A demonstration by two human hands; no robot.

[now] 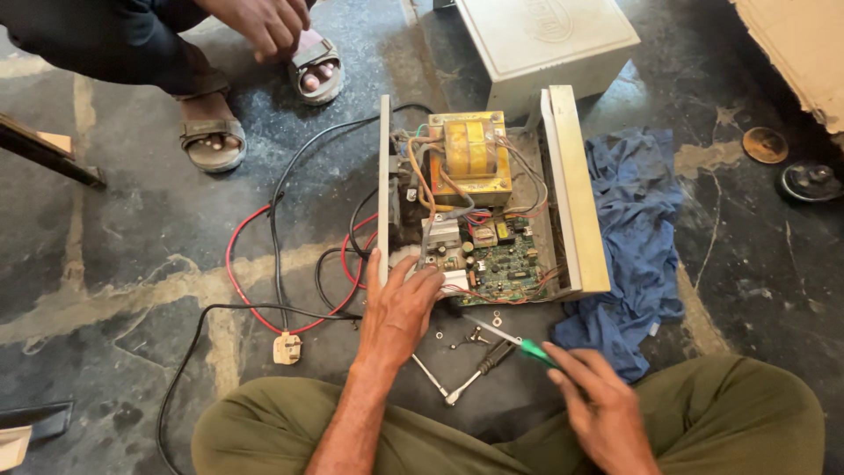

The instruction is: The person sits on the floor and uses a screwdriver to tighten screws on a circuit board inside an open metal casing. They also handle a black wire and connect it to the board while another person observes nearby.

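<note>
While the opened metal case [576, 202] sits on the floor [132, 255]:
Left hand [400, 308]: fingers spread, resting on circuit board [501, 264] edge.
Right hand [598, 400]: pinching green-handled screwdriver [519, 343], just below the board.

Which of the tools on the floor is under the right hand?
The green-handled screwdriver: the right hand touches its handle. The black-handled tool and the metal wrench lie free between both hands, while the left hand rests on the open case.

Blue rag [637, 237] right; white cover [545, 40] behind; sandalled feet [255, 101] beyond
</note>
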